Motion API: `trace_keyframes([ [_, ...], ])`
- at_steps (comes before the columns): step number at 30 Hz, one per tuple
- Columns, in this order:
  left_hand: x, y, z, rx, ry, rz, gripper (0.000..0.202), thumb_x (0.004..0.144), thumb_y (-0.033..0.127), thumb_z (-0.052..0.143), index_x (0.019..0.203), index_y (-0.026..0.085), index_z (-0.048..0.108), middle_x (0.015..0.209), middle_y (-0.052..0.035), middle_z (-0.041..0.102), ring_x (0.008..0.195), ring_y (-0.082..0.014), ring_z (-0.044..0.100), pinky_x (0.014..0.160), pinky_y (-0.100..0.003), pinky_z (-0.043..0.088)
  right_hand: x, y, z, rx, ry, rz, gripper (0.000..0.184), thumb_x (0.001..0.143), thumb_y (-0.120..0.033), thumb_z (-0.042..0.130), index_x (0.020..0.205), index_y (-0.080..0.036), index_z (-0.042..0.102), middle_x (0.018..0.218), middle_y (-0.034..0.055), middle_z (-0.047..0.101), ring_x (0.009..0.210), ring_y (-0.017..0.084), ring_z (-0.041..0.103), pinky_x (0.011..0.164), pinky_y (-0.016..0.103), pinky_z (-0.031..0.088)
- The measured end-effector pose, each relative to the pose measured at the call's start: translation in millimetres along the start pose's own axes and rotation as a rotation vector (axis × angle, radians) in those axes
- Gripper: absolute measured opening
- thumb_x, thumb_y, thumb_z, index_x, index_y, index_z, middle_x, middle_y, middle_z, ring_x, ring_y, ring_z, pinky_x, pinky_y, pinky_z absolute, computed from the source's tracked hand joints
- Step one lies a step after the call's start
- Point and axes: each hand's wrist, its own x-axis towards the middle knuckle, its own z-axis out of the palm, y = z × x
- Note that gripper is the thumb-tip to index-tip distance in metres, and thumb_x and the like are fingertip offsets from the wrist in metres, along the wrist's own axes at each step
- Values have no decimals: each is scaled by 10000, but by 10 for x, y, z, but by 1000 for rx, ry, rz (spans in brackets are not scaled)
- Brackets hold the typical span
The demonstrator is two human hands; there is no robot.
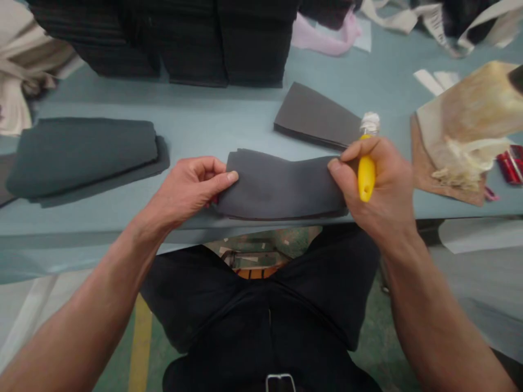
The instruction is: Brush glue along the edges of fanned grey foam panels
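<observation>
Between my hands is a thin stack of dark grey sheet pieces (pixel 281 188), bowed slightly, close to the table's front edge. My left hand (pixel 200 182) pinches its left end, thumb on top. At the right end, my right hand (pixel 376 177) pinches the corner between thumb and fingers. A yellow-handled brush (pixel 366 174) is also tucked in that hand, its pale, whitish head pointing away from me. Just behind lies another stack of grey pieces (pixel 318 114). A stack of dark green-grey pieces (pixel 85 155) rests to the left of my left hand.
Tall stacks of black pieces (pixel 192 49) stand at the back. On the right, a glue-crusted container (pixel 469 109) sits on a brown board (pixel 420 158), near a red shiny object (pixel 510 166). Beige cloth (pixel 20 65) is heaped at left; a pink cloth (pixel 327 38) lies behind.
</observation>
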Motion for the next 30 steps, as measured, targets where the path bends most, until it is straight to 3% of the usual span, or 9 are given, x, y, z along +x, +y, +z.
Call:
trace_keyframes([
  [5, 37, 34, 36, 24, -13, -22, 389, 810, 488, 873, 678, 179, 678, 576, 24, 539, 535, -99, 417, 505, -241, 287, -36, 70, -35, -68, 9, 27, 140, 868, -315, 720, 876, -240, 602, 713, -43, 547, 558, 115, 415, 544, 301, 361],
  [11, 11, 142, 96, 23, 25, -95, 389, 884, 325, 855, 581, 180, 657, 556, 16, 532, 530, -106, 415, 529, -265, 272, -28, 94, -63, -161, 41, 19, 140, 812, -318, 736, 838, -239, 623, 697, -21, 574, 584, 127, 449, 566, 319, 350],
  [17, 22, 163, 120, -31, 14, -152, 460, 834, 306, 931, 522, 169, 621, 516, 17, 516, 496, -81, 383, 492, -255, 216, -40, 130, -89, -177, 28, 1, 157, 810, -298, 778, 861, -225, 648, 700, -20, 571, 560, 113, 431, 542, 317, 327],
  [30, -14, 90, 106, 183, 6, -35, 386, 861, 292, 843, 565, 201, 612, 497, 26, 525, 482, -95, 406, 454, -245, 239, -84, 155, -83, -209, 23, 69, 179, 784, -341, 787, 831, -247, 642, 677, -19, 566, 562, 129, 418, 526, 312, 313],
])
